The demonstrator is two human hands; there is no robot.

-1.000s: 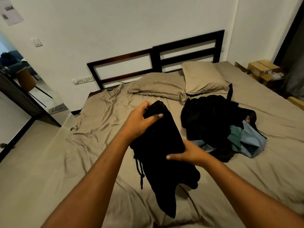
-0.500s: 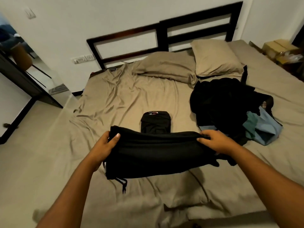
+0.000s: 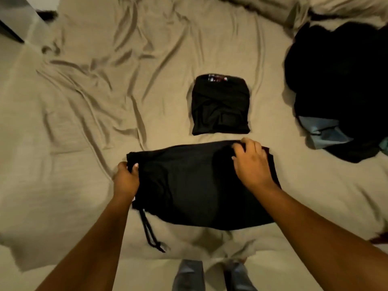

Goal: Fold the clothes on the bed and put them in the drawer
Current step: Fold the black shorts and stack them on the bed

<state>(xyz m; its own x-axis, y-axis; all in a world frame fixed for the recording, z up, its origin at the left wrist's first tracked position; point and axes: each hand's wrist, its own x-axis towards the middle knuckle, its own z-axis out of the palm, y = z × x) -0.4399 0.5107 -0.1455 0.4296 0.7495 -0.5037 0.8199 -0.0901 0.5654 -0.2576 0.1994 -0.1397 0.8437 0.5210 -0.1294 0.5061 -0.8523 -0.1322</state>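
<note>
Head view: black shorts (image 3: pixel 189 185) lie flat on the bed (image 3: pixel 84 122) near its front edge, drawstring (image 3: pixel 150 234) trailing toward you. Your left hand (image 3: pixel 126 179) pinches the left hem, fingers curled. Your right hand (image 3: pixel 251 164), arm extended, grips the far right corner with bent fingers. A folded black garment (image 3: pixel 220 106) lies just beyond, and a clothes pile (image 3: pixel 340 80) sits at right.

the clothes pile (image 3: pixel 344 85) beside the folded black garment (image 3: pixel 220 106) is cut by the right edge; 2 pillows (image 3: pixel 273 7) cropped at top.

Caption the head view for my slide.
On the bed, left hand and right hand grip black drawstring garment before folded black garment.
</note>
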